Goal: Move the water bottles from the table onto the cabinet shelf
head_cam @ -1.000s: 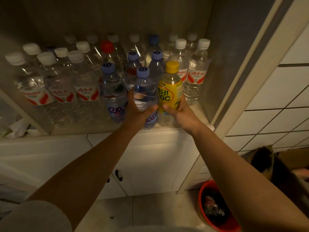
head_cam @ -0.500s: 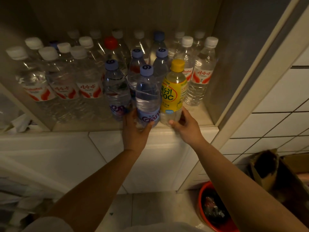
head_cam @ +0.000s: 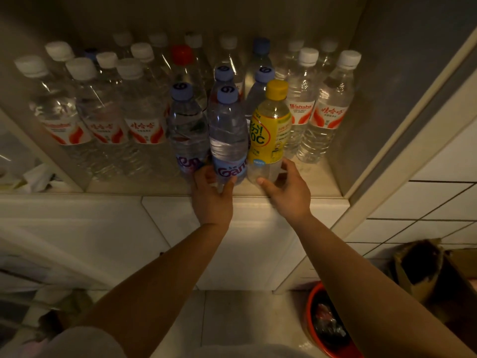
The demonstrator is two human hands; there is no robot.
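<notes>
Many water bottles stand on the cabinet shelf [head_cam: 317, 187]. At its front, a clear bottle with a blue cap [head_cam: 227, 133] stands upright with my left hand [head_cam: 212, 188] wrapped around its base. Just to its right is a bottle with a yellow cap and yellow label [head_cam: 268, 133]; my right hand [head_cam: 286, 187] grips its clear base with thumb in front and fingers behind. Both bottles rest near the shelf's front edge. A second blue-capped bottle [head_cam: 187, 130] stands beside my left hand.
White-capped bottles with red labels [head_cam: 143, 117] fill the shelf's left side, and two more [head_cam: 322, 117] stand at the right by the cabinet wall [head_cam: 387, 81]. Below are white cabinet doors [head_cam: 258, 241], a red bin [head_cam: 327, 324] and a cardboard box [head_cam: 423, 267] on the floor.
Both hands have slid down from the bottles' middles to their bases. The two bottles now stand on the shelf front, a little lower in my grip than before.
</notes>
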